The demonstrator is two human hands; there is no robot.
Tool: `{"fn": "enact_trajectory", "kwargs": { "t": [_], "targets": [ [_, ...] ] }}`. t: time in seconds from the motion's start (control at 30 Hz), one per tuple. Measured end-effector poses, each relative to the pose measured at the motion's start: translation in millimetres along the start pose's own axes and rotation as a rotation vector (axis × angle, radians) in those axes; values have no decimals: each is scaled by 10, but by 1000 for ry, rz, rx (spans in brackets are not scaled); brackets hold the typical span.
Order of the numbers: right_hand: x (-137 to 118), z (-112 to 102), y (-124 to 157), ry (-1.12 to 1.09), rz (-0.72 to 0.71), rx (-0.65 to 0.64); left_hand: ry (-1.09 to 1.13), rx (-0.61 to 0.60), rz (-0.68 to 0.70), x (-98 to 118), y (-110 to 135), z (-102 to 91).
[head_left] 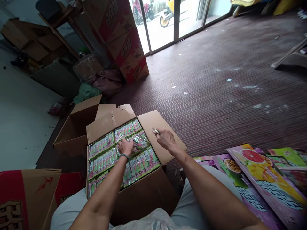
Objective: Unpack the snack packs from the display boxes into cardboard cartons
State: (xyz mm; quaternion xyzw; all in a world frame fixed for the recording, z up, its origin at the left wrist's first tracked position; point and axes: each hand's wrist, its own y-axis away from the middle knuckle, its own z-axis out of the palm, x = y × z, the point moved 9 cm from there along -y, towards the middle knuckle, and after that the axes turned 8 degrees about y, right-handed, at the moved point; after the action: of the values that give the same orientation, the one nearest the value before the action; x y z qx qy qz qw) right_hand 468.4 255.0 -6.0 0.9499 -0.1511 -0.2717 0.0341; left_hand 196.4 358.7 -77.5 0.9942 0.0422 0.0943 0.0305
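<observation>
An open cardboard box (144, 198) stands on the floor between my knees, filled with clear-wrapped packs of green and pink sachets (105, 159). My left hand (125, 147) is closed on one pack (140, 140) near the middle of the box, which is tilted up out of its row. My right hand (165, 138) hovers over the box's right flap, its fingers pinched on a small slim tool (155, 130), likely a knife or pen.
A second, empty open carton (74, 127) sits behind the box on the left. A red printed carton (21, 198) is at the lower left. Colourful fruit-printed flat cartons (263, 179) lie at the right. Stacked red boxes (127, 48) stand by glass doors.
</observation>
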Motion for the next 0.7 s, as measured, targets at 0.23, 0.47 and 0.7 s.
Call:
{"fn": "enact_trajectory", "kwargs": {
  "t": [0.23,0.47,0.7],
  "targets": [
    [-30,76,-52,-67,-21,23,-50,-78,200,12,-59,-214],
    [-115,75,-33,-20,-40,8,-68,-97,339,291,39,23],
    [-117,141,-57,9,-31,-2,-61,-157,297,355,-127,118]
  ]
}}
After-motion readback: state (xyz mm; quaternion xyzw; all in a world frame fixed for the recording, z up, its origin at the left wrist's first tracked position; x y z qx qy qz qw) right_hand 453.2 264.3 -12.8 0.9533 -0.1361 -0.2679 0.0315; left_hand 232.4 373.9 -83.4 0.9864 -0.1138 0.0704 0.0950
